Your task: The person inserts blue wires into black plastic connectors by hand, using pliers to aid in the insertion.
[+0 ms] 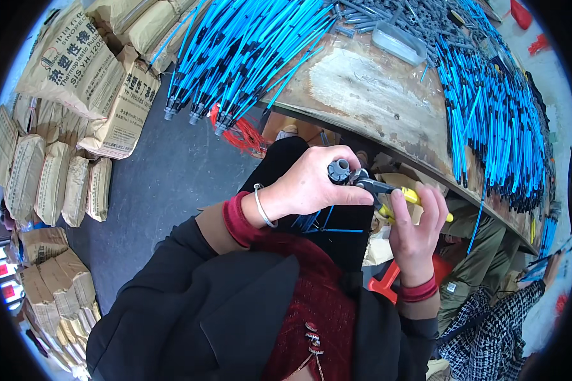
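Note:
My left hand (308,181) is closed around a dark grey, ribbed plastic fitting (340,169), its round hollow end facing up between thumb and fingers. In my right hand (414,232) is a pair of pliers (376,186) with dark metal jaws and yellow handles, gripped between thumb and fingers. The jaws meet the side of the fitting close to my left thumb; exactly what they bite on is too small to tell. Both hands are over my lap, just in front of the table edge. Thin blue rods (333,230) lie across my lap below the hands.
Bundles of blue rods with black ends (241,57) overhang the wooden table (419,127) at left; more rods (496,127) cover its right side. Grey plastic parts and a clear box (398,43) lie at the back. Paper sacks (70,63) stand left. Another person's patterned sleeve (496,324) shows at right.

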Demonstrator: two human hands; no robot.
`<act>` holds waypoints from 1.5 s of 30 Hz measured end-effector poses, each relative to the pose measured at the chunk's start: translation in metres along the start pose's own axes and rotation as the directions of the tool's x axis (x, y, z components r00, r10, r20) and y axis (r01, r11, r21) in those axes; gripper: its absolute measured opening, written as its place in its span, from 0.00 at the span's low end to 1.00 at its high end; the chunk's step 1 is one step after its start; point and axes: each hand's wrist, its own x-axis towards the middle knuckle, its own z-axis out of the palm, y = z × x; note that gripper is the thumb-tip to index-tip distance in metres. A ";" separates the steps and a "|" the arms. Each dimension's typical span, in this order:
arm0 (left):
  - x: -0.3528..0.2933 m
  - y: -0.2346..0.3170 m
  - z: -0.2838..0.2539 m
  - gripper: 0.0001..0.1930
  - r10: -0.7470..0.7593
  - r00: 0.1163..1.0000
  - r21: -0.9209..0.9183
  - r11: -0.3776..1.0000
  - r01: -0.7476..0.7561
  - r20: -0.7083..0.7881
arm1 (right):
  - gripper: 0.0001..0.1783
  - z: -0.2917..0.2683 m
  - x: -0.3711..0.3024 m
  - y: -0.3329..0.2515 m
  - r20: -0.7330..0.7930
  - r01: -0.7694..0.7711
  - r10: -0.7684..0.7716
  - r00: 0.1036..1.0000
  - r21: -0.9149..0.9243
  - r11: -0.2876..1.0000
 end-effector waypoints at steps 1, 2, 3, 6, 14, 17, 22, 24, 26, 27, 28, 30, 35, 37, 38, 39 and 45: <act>0.000 0.000 0.000 0.18 -0.011 1.000 0.000 1.000 0.011 0.013 | 0.27 -0.002 0.001 0.002 0.017 0.012 -0.011 1.000 -0.005 1.000; 0.000 0.000 0.000 0.18 -0.015 1.000 -0.002 1.000 0.015 0.013 | 0.26 -0.003 0.003 0.004 0.034 0.023 -0.023 0.999 -0.009 1.000; 0.000 0.000 -0.001 0.18 0.009 1.000 0.006 1.000 -0.009 0.022 | 0.26 -0.005 0.004 0.006 0.037 0.023 -0.023 0.999 -0.006 1.000; 0.002 0.000 -0.004 0.17 0.063 0.997 0.027 0.998 -0.064 0.043 | 0.27 -0.006 0.008 0.012 -0.025 0.171 -0.178 0.984 -0.167 0.971; 0.003 -0.004 -0.003 0.15 0.025 1.000 -0.015 1.000 -0.025 -0.002 | 0.26 0.018 -0.012 -0.022 -0.075 -0.124 0.119 0.990 -0.073 0.990; 0.005 -0.004 -0.001 0.17 -0.037 0.999 -0.010 0.999 0.037 -0.027 | 0.27 0.014 -0.015 -0.020 -0.005 -0.190 0.191 0.982 0.054 0.980; 0.008 0.002 0.001 0.21 0.164 0.982 -0.014 0.986 -0.164 0.089 | 0.26 -0.045 0.009 0.006 0.350 -0.182 0.076 0.934 0.281 0.942; 0.001 0.007 0.001 0.26 0.130 0.949 -0.046 0.992 -0.122 0.287 | 0.26 -0.048 0.009 0.027 0.611 -0.326 0.000 0.792 0.423 0.846; 0.001 0.008 0.002 0.26 0.173 0.922 -0.094 0.984 -0.149 0.346 | 0.26 -0.055 0.004 0.047 0.876 -0.695 -0.322 0.358 0.481 0.535; 0.001 0.007 0.003 0.26 0.180 0.910 -0.120 0.982 -0.145 0.373 | 0.27 -0.042 -0.015 0.043 0.843 -0.893 -0.454 0.288 0.408 0.191; 0.001 0.005 0.005 0.26 0.214 0.888 -0.149 0.975 -0.166 0.407 | 0.28 -0.020 -0.036 0.034 0.764 -0.958 -0.577 0.288 0.229 -0.174; 0.003 -0.001 0.005 0.21 0.306 0.826 -0.159 0.952 -0.261 0.473 | 0.33 0.013 -0.050 0.027 0.527 -0.967 -0.818 0.231 0.217 -0.133; 0.005 0.000 -0.002 0.18 0.129 0.936 -0.107 0.989 -0.099 0.328 | 0.35 -0.011 -0.014 0.036 0.728 -0.763 -0.404 0.554 0.638 0.102; 0.006 0.001 -0.002 0.17 0.026 0.968 -0.101 0.995 -0.001 0.249 | 0.35 -0.024 -0.010 0.037 0.604 -0.502 -0.154 0.782 0.756 0.421; 0.008 0.002 -0.001 0.17 0.026 0.973 -0.059 0.998 -0.012 0.231 | 0.33 -0.029 -0.012 0.037 0.558 -0.418 -0.089 0.825 0.709 0.568; 0.011 0.004 0.000 0.18 0.029 0.975 -0.020 0.999 -0.026 0.222 | 0.30 -0.035 -0.014 0.036 0.503 -0.341 -0.027 0.864 0.624 0.703; 0.002 -0.004 -0.009 0.26 0.075 0.892 -0.012 0.997 -0.078 0.446 | 0.24 -0.004 -0.033 0.038 0.695 -0.981 -0.698 0.172 0.052 -0.189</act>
